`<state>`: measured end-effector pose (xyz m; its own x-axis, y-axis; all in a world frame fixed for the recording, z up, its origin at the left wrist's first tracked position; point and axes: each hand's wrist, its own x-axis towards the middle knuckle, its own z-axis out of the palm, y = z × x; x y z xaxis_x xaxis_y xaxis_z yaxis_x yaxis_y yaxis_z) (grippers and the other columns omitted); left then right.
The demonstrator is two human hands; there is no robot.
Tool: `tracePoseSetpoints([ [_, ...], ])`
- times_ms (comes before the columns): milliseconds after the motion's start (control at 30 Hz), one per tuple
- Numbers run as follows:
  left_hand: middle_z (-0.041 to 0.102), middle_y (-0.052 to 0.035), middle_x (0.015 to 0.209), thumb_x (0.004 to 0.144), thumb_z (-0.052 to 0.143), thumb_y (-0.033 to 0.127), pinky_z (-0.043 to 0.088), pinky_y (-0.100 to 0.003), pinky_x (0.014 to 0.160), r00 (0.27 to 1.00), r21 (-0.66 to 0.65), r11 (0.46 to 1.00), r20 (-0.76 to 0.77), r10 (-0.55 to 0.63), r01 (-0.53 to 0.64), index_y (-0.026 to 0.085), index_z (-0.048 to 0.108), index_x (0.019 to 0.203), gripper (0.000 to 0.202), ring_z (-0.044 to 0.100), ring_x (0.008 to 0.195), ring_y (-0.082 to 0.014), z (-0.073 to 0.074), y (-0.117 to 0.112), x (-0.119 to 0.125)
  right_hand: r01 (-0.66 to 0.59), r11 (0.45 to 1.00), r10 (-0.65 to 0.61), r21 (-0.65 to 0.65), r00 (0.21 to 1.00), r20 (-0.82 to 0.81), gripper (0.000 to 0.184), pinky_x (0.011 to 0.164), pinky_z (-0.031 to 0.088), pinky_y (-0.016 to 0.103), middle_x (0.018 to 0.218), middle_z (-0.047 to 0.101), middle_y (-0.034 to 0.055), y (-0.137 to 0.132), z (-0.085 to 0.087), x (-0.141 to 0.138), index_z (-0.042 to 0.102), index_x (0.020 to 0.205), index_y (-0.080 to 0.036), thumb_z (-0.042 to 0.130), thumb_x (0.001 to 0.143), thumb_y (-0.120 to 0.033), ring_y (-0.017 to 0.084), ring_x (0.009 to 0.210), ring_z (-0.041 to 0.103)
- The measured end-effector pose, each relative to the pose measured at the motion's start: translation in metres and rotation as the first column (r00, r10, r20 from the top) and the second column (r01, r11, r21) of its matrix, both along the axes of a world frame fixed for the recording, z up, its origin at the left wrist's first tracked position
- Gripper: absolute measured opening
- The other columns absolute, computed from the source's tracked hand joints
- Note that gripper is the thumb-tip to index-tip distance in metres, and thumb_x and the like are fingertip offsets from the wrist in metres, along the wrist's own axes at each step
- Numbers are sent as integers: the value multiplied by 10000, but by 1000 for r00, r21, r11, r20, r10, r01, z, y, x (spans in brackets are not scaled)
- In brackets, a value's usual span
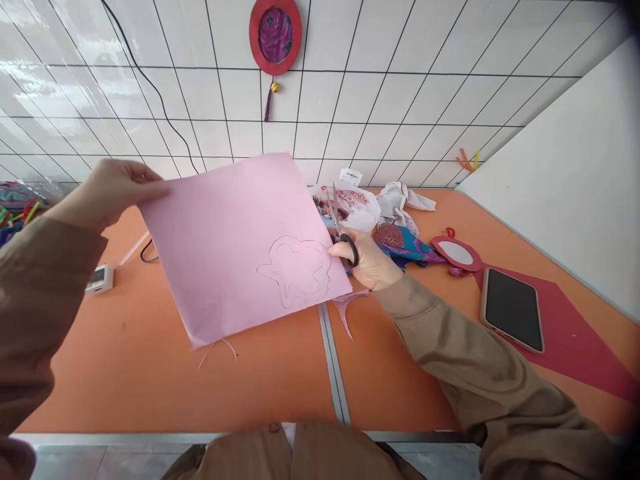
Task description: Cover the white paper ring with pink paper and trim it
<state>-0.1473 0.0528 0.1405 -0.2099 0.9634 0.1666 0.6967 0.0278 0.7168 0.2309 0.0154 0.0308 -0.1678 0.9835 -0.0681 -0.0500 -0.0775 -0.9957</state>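
A large pink sheet (215,247) is held up at a tilt over the table, with a wavy shape (300,270) drawn in thin dark line near its lower right corner. My left hand (120,183) pinches the sheet's upper left corner. In my right hand (370,260) is a pair of scissors (336,210) with black handles, blades pointing up and away beside the sheet's right edge. The blades look slightly apart. My right thumb lies at that edge; whether it grips the sheet I cannot tell. A curved pink scrap (347,312) lies below the right corner.
Behind my right hand are a printed plastic bag (357,208) and patterned blue cloth (403,243). A red oval frame (456,253) and a phone (513,309) on red sheet (570,333) lie right. A small white device (101,279) sits left. A tasselled oval ornament (275,37) hangs on the tiles.
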Motion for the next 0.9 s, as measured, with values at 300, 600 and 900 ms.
tracePoseSetpoints([
  [300,734,-36,850,840,669,429,547,-310,832,741,-453,858,658,138,242,170,666,1030,321,669,815,-171,-92,-14,4,237,955,-258,-180,960,-106,356,561,411,259,620,596,-34,-11,-25,-4,650,800,-164,702,449,-192,126,585,523],
  [600,775,-119,907,637,864,358,610,-317,762,693,-592,710,692,204,381,141,744,883,350,742,814,-228,-134,-68,27,287,933,-310,-216,947,-83,419,508,374,240,633,601,-38,-14,-32,-1,675,876,-153,708,460,-191,105,547,497],
  [900,753,-30,757,530,911,373,568,-225,583,784,-398,888,617,74,229,165,776,815,378,658,640,-144,-107,-62,23,91,968,-101,-234,994,-33,342,412,305,236,578,552,-33,-20,-25,4,645,880,-165,672,556,-270,103,463,449],
])
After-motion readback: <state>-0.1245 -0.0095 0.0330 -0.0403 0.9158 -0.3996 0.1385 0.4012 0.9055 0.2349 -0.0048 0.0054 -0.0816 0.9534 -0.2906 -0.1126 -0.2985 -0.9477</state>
